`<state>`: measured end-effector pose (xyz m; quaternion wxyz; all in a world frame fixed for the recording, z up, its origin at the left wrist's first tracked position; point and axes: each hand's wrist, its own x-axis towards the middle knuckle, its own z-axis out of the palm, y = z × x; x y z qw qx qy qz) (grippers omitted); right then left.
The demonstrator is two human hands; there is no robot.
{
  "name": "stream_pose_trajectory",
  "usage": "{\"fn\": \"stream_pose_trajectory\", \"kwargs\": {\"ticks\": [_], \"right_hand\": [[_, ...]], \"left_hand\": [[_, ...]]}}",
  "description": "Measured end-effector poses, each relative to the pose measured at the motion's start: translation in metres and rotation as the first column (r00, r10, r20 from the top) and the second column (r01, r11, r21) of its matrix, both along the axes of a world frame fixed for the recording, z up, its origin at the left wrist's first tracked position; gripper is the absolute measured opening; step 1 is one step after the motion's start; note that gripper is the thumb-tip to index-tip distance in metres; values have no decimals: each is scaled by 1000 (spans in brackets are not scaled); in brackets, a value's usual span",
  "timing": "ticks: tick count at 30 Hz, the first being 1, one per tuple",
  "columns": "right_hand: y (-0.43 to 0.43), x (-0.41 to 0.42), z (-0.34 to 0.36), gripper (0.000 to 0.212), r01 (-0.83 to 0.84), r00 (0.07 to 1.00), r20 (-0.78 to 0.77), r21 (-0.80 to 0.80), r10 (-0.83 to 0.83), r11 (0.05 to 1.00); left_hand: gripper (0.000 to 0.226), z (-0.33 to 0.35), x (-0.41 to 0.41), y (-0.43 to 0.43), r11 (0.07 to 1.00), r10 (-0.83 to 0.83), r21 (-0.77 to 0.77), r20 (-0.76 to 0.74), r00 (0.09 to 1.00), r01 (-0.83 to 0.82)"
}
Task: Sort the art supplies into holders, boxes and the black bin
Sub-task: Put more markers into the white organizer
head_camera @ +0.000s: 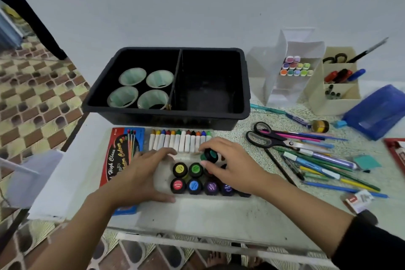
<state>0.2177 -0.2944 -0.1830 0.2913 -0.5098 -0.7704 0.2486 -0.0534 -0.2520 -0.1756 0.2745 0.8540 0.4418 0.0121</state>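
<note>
"Fingers (213,144) of the right hand (230,166) are curled over the teal-lidded jar (210,155), with the thumb pinching it from the near side; do you see it?"

"I do; the jar is tilted, lid toward us, at the far edge of the white tray (162,176), just behind the green one; whether it rests on anything I cannot tell. And the left hand (142,175)?"

"Its fingers (161,151) lie straight and a little apart, flat on the left end of the tray, thumb along the near rim; it grips nothing."

"Six paint jars (194,185) stand in the tray in two rows; yellow and green behind; red, blue, purple and dark blue in front; the right hand hides the rest of it."

"Behind the tray a row of white crayons (179,140) with coloured tips lies side by side; a red paint-set card (118,155) lies partly under the left hand."

"The black bin (135,114) sits on the tabletop (197,212) just beyond the crayons; a divider splits it; four pale green cups (132,76) stand in its left compartment."

"Off to the right, scissors (269,138) lie touching a loose heap of pens and pencils (324,160); farther back are a white holder (304,48) with pastel-capped markers and a beige holder (346,96) with markers; a blue case (377,109) lies beside that."
</note>
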Motion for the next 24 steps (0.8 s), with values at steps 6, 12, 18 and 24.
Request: {"fn": "stream_pose_trajectory", "kwargs": {"ticks": [6, 12, 18, 24], "right_hand": [[-3, 6, 6, 32, 83, 996, -33, 34, -82, 996], [6, -8, 10, 34, 30, 995, -99, 45, -25, 999], [18, -38, 6, 33, -133, 979, 163, 44, 124, 990], [21, -42, 6, 26, -150, 945, 300, 35, 133, 988]], "left_hand": [[105, -12, 38, 0, 992, 50, -125, 257, 965, -18], [119, -18, 40, -3, 991, 91, -120, 323, 942, -55], [111, -17, 23, -5, 976, 147, -211, 419, 896, -62], [100, -19, 26, 2, 980, 99, -199, 422, 901, -14]]}}
